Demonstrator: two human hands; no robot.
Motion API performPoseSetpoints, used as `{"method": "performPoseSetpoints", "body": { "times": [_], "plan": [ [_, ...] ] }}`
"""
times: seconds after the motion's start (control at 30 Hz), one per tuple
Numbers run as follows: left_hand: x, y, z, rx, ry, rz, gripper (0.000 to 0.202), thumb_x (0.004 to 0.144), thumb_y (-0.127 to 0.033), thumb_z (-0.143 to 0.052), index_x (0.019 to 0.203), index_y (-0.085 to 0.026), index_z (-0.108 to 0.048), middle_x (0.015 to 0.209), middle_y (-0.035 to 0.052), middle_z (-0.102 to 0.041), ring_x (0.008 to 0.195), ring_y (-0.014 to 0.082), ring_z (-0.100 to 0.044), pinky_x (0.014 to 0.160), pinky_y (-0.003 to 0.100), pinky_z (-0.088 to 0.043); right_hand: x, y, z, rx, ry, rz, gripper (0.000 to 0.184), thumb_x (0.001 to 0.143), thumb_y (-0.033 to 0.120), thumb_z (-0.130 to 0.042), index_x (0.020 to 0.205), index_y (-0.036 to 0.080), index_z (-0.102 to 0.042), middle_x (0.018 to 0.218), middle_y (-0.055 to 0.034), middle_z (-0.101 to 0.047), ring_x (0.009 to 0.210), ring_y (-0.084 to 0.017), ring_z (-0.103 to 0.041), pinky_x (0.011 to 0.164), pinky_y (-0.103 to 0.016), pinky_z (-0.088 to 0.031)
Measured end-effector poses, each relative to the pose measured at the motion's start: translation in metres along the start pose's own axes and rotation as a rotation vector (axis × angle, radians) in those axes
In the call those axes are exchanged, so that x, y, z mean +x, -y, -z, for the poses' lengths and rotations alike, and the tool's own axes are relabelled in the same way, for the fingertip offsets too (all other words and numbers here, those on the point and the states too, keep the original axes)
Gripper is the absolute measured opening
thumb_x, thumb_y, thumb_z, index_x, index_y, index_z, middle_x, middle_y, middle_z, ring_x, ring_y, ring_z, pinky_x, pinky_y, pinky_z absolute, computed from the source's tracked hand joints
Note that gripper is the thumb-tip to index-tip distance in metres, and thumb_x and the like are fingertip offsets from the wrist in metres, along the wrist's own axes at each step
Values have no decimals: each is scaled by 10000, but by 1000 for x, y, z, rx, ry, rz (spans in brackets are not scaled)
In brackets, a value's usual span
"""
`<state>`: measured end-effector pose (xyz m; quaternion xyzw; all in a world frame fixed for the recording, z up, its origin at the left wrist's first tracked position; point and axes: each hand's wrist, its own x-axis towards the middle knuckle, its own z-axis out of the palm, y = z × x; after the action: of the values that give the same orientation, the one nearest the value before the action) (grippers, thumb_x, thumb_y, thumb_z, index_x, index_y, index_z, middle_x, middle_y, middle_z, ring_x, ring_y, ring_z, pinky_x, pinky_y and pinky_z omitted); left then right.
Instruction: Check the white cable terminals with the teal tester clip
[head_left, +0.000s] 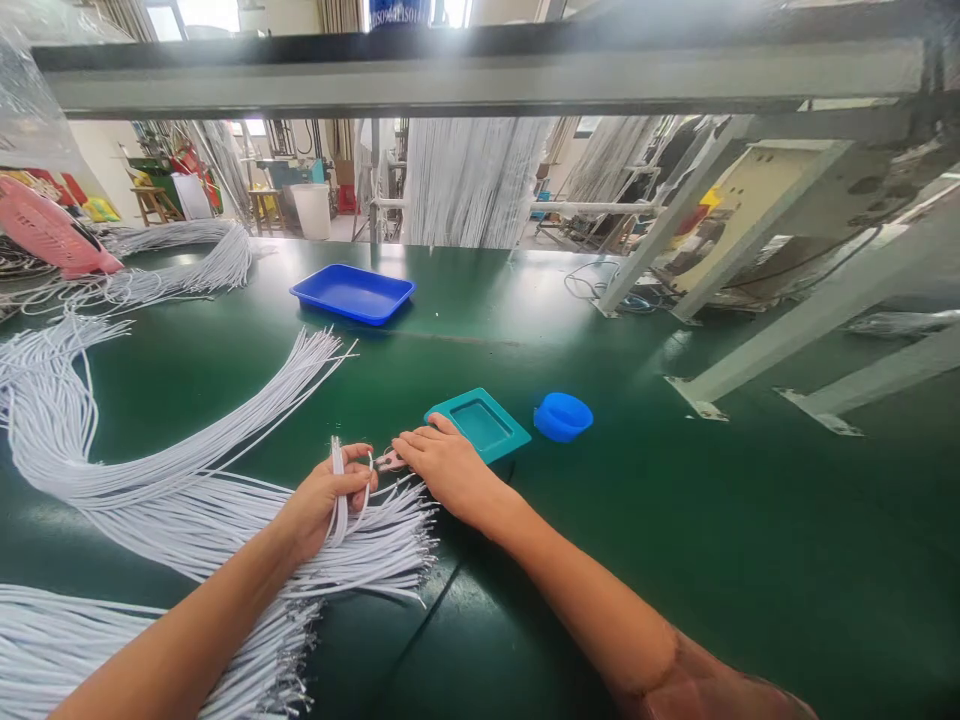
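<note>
My left hand is closed around a few white cables, whose ends stick up past the fingers. One of them bends toward the right hand. My right hand grips pink-handled pliers, with the jaws at that bent cable. Most of the pliers is hidden under the fingers, so I cannot tell whether the jaws touch the cable. Under both hands a thick bundle of white cables lies on the green table, its ends fanned out. A teal square tray sits just beyond the right hand.
A small blue round bowl stands right of the teal tray. Farther back lies a blue rectangular tray. More cable bundles spread along the left. Slanted metal legs stand at the right, and a beam crosses above.
</note>
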<state>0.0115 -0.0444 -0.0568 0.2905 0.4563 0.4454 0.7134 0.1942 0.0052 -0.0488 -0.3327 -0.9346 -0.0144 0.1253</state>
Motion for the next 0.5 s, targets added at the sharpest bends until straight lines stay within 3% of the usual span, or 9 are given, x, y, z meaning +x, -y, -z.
{"method": "performPoseSetpoints", "body": {
  "times": [0.33,0.5],
  "plan": [
    [5,-1,-10,56,-85,84,360,591,-98,-648,891,-151,-456,530,-36,-533,388,35,-393,379,140,-261,3,0,-6,-115,-76,121,188,868,154,-426,773,126,-586,690,-77,-603,727,-184,-469,800,-320,-363],
    [8,0,-11,118,-118,53,355,590,-110,-633,890,-150,-448,529,-26,-556,377,38,-376,374,152,-238,3,-1,-2,-93,-64,123,196,873,171,-421,792,122,-592,712,-84,-614,750,-186,-471,801,-326,-377]
  ]
}}
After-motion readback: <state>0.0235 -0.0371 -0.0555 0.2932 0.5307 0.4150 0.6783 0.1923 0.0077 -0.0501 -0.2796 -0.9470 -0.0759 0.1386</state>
